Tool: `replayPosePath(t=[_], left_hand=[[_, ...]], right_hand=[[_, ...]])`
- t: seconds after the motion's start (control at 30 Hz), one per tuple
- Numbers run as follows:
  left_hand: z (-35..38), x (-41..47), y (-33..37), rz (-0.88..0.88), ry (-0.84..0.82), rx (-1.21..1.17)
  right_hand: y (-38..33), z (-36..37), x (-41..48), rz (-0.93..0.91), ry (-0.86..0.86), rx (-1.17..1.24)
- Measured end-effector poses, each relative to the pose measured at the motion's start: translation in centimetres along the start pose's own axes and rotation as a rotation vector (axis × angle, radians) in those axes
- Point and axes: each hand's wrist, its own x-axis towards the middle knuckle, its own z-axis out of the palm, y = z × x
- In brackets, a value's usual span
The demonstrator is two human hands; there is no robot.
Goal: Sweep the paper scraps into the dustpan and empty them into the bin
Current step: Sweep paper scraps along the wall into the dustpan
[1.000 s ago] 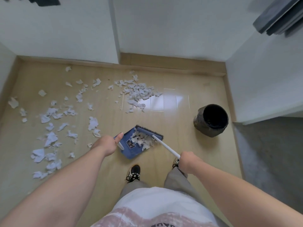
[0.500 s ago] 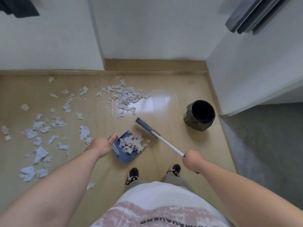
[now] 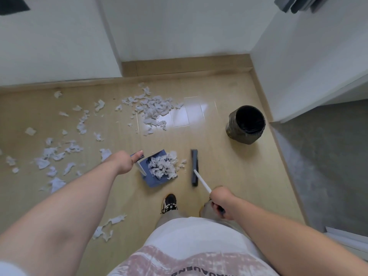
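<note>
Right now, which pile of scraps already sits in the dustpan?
The pile on the blue dustpan gripped by the left hand; every other pile lies on bare floor.

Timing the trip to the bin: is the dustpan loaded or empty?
Loaded: a heap of white paper scraps covers the blue dustpan, which the left hand holds by its handle.

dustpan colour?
The dustpan is dark blue, partly covered by white paper scraps. Head view, the only one, shows it.

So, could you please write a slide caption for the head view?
Left hand holds a scrap-filled blue dustpan while the right hand holds the broom beside it, bin nearby.
</note>
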Motion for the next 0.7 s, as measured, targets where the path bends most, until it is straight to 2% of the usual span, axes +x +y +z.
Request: replayPosePath(t=[0.13,0.3,0.43,0.57,0.7], left_hand=[[0.0,0.0,0.0,0.04,0.02,0.047],[0.1,-0.6,0.1,0.066,0.022,0.11],[0.3,-0.9,-0.8,0.071,0.001,-0.004],[1.4,-0.5,-2.8,0.013,-0.071,-0.287],[2.5,-0.9,-3.4,-0.003,-0.095,-0.344]], right_hand=[[0.0,0.5,-0.5,0.047,-0.06,-0.012],[-0.3,-0.1,-2.0,-0.014,-0.062,-0.036],[-0.5,-1.2,-2.8,-0.029,-0.016,-0.088],[-1.1,-2.2,-3.5,-0.172,0.025,-0.303],[-1.7,-2.7,-4.3,-0.295,0.083,-0.51]])
